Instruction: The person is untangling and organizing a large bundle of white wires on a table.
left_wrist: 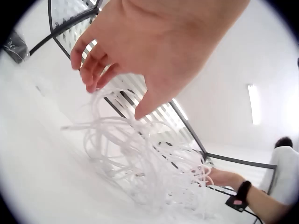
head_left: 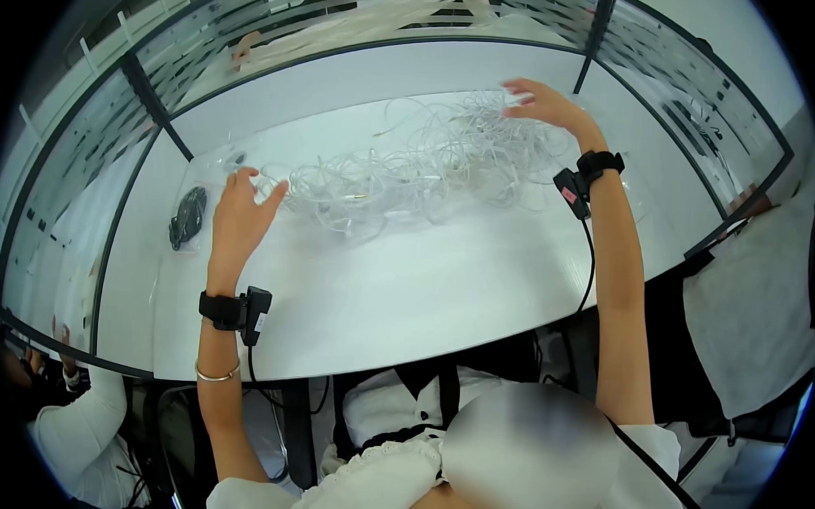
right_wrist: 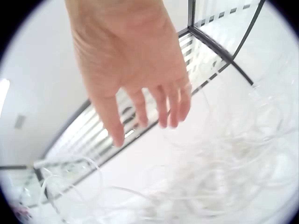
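Observation:
A long tangle of thin white cables (head_left: pixel 410 178) lies spread across the white table. At its left end is my left hand (head_left: pixel 240 222), fingers bent and thumb apart from them. In the left wrist view, a loop of the white cables (left_wrist: pixel 149 172) passes right by the fingertips of that left hand (left_wrist: pixel 154 46), with nothing pinched between fingers and thumb. Over the far right end of the tangle hovers my right hand (head_left: pixel 552 107). The right wrist view shows the right hand (right_wrist: pixel 135 60) with fingers loosely extended above the white cables (right_wrist: pixel 215 177).
A bagged black cable bundle (head_left: pixel 190 215) lies at the table's left side. Low white panels with dark frames and striped glass (head_left: pixel 380 20) enclose the back and sides. The table's front edge (head_left: pixel 404 355) is close to my body. Other people sit around the booth.

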Motion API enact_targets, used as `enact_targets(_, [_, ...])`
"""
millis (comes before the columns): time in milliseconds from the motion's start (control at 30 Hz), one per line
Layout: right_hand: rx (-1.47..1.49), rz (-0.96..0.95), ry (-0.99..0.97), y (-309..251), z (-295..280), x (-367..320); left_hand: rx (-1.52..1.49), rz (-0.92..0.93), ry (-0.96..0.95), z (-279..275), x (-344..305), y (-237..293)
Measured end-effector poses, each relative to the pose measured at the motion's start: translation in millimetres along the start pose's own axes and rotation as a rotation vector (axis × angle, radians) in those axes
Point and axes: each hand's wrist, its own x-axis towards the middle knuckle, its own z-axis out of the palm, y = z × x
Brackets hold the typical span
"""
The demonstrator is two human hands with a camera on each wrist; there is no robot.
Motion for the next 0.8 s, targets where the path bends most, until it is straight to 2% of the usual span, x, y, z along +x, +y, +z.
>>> enact_targets(33, [-0.091,0.079,0.055,33,9,9,-0.037,0.125,0.098,0,5,4])
enact_targets(100, [-0.182,0.136,0.006,48,40,18,-0.111,0.378,0.292,2,13,23])
enact_targets(133, [-0.228,0.160,-0.018,51,51,20,-0.197,0.493,0.204,4,12,42])
enact_targets(167, [-0.241,0.137,-0.079,15,55,7,-0.250,0.559,0.019,10,11,53])
enact_targets(200, [-0.299,0.131,-0.077,0,64,5,-0.286,0.551,-0.186,25,10,52])
enact_targets(267, [-0.375,0.071,-0.069,-31,79,-6,-0.177,0.407,-0.476,56,12,66])
enact_targets(333, [-0.417,-0.039,-0.054,-67,80,-17,-0.188,0.397,-0.394,68,13,70])
enact_targets(367, [-0.340,-0.116,-0.005,-73,77,-15,-0.192,0.393,-0.352,69,16,71])
enact_targets(433, [-0.182,-0.272,0.087,-80,70,-8,-0.404,0.367,-0.334,64,32,72])
enact_targets(533, [0.057,-0.144,0.110,-125,29,-10,-0.733,0.349,-0.274,45,49,79])
enact_targets(567, [-0.025,-0.249,0.201,-135,17,-8,-0.845,0.347,-0.248,36,54,83])
enact_targets(667, [-0.203,-0.482,0.410,-157,-13,2,-0.900,0.418,-0.083,15,80,89])
enact_targets(700, [-0.250,-0.547,0.468,-171,-21,0,-0.830,0.448,-0.059,2,83,94])
enact_targets(800, [-0.446,-0.336,0.340,-220,-57,-15,-0.680,0.542,0.008,-31,96,110])
